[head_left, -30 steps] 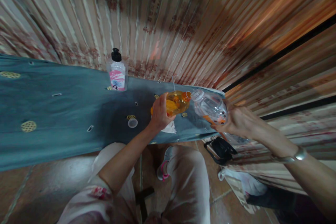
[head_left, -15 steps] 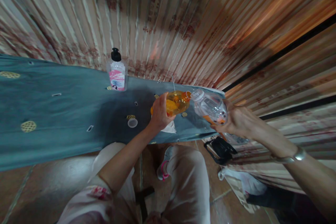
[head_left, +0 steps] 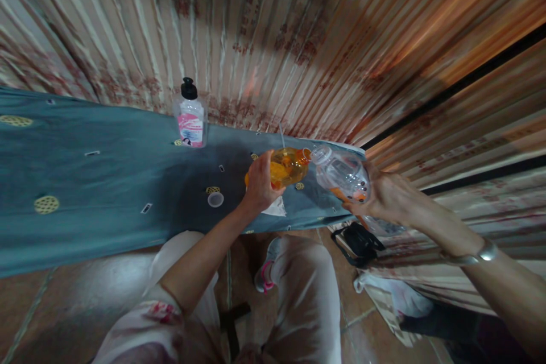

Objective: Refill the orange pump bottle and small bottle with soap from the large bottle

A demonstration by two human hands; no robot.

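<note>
Between the two hands, above a table spread with a blue-green cloth, two plastic bottles lean neck to neck. The left hand curls its fingers around the body of an amber bottle, gripping it firmly with its mouth turned toward the right hand. The right hand wraps the base of a clear bottle, fingers bent close about it, its mouth turned back toward the left hand. The necks sit together or nearly so; whether they touch cannot be told.

The weak spot seems to be that meeting of mouths. Should either wrist dip or drift, the openings could part, and whatever the amber bottle holds might run onto the cloth. A hard squeeze from the left hand could push out a spurt, since the plastic looks thin. The clear bottle is near the table's end, so drips on the right hand's side might reach the black bag below it.

Under the left hand lies a white paper, with a small round cap to its left. Beyond the left hand stands a pink-labelled bottle, well apart and unlikely to be knocked.
</note>
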